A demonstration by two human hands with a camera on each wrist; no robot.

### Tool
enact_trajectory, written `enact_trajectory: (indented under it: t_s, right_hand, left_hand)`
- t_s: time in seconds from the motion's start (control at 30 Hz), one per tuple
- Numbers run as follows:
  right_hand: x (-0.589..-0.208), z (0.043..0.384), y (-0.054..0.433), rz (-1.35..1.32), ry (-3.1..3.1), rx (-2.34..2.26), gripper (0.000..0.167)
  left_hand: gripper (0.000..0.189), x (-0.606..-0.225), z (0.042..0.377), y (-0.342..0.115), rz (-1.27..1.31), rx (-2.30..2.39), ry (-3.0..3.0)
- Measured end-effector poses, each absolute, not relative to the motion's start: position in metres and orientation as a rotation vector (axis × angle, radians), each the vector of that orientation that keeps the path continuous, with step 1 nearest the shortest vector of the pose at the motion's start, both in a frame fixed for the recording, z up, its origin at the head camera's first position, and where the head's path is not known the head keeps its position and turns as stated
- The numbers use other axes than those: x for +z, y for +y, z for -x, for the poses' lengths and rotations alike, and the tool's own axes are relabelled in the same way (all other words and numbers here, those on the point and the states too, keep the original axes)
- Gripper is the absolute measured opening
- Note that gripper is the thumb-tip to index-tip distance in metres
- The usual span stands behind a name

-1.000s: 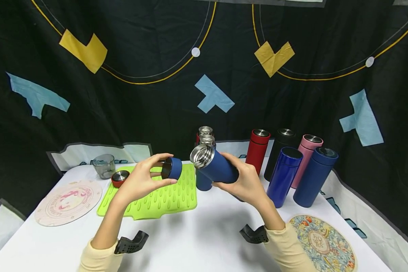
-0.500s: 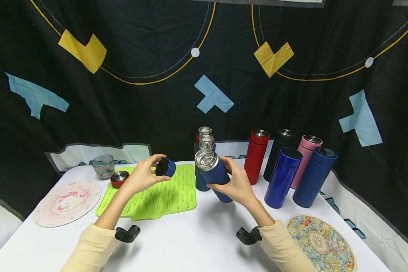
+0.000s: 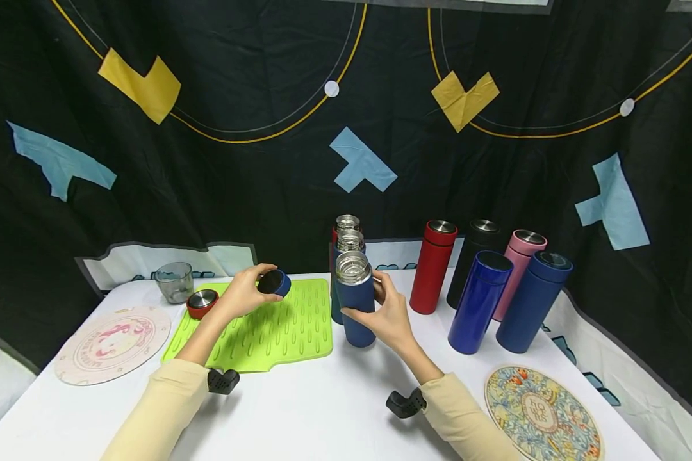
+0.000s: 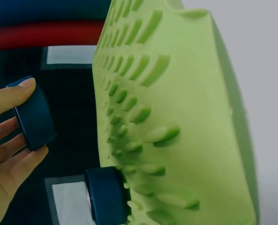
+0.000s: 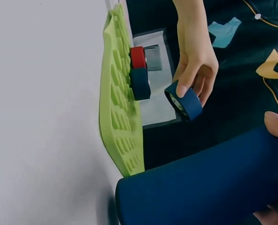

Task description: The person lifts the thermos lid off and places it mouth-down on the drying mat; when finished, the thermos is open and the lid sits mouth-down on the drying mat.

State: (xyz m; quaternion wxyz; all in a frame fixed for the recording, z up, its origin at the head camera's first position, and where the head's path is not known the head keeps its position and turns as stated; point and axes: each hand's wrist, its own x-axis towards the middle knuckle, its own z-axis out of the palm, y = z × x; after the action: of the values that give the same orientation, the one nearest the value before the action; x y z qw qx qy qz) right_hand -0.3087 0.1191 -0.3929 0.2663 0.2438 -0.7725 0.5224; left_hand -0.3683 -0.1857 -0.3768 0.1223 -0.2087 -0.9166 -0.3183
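Observation:
In the head view my left hand (image 3: 245, 291) pinches a blue bottle lid (image 3: 274, 283) at its edges, above the green ridged mat (image 3: 300, 346). A second blue lid (image 4: 106, 194) rests on the mat in the left wrist view; my left hand hides it in the head view. Fingers and thumb of my right hand (image 3: 389, 314) grip a blue thermos bottle (image 3: 356, 301), uncapped and nearly upright. Its base is close to the table; I cannot tell if it touches. Just behind stand another uncapped blue bottle (image 3: 350, 242) and an uncapped red bottle (image 3: 348, 222).
A red lid (image 3: 202, 302) and a clear glass (image 3: 175, 282) are at the mat's left. Capped red (image 3: 432, 269), black (image 3: 474, 256), pink (image 3: 519, 266) and blue bottles (image 3: 478, 304) stand right. Round mats lie left (image 3: 113, 346) and right (image 3: 544, 410).
The bottle in my right hand has gone from tilted to nearly upright, moving lower and slightly left. My left hand has carried its lid left, and the lid now faces more upward.

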Motion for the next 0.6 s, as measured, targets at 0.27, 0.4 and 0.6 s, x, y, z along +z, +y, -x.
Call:
enact_trajectory:
  t_s: [0.27, 0.4, 0.6]
  right_hand:
    - [-0.402, 0.312, 0.113, -0.53, -2.034, 1.511, 0.077]
    - [-0.401, 0.307, 0.108, -0.487, -2.004, 1.57, 0.077]
    - [-0.385, 0.288, 0.1, -0.475, -2.011, 1.588, 0.072]
  left_hand:
    - [0.066, -0.386, 0.388, -0.186, 0.646, -0.826, -2.737]
    - [0.066, -0.391, 0.392, -0.186, 0.645, -0.77, -2.796]
    - [0.068, -0.396, 0.396, -0.187, 0.617, -0.694, -2.881]
